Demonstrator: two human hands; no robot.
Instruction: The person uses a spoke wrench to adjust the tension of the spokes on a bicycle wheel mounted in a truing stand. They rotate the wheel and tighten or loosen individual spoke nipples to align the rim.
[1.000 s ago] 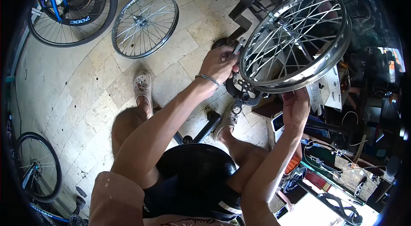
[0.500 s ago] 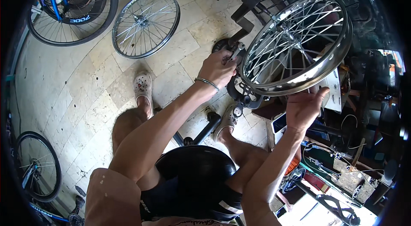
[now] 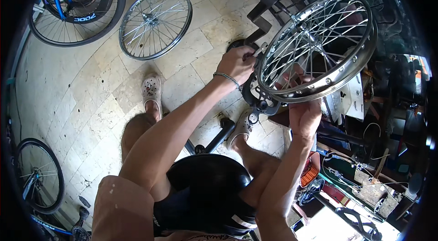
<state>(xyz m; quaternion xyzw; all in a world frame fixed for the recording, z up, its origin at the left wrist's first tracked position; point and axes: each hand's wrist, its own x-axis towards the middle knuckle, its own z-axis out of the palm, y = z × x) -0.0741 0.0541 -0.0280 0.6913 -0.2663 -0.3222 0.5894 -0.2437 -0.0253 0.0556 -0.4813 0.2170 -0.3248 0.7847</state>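
Observation:
A spoked bicycle wheel [image 3: 335, 83] without a tyre is mounted, tilted, in a dark truing stand [image 3: 260, 20] at the right. At the rim's left side my left hand [image 3: 236, 64] is closed around a small silver wrench-like tool [image 3: 260, 49], whose tip lies close to the rim. My right hand [image 3: 305, 118] is at the rim's near edge. Its fingers pass behind the rim, show between the spokes and appear curled against the wheel; the rim hides part of them.
Another bare spoked wheel [image 3: 157, 24] lies on the tiled floor [image 3: 91, 99], near a tyred wheel [image 3: 84, 36] with a blue fork. A further tyred wheel [image 3: 41, 177] is at the left. Cluttered parts and tools lie at the right, beside a white box [image 3: 351, 99]. A black rounded seat [image 3: 207, 175] is between my legs.
My right hand has moved left along the rim, and its fingers now reach in among the spokes. The wheel has turned slightly. My left hand has shifted a little right with the tool.

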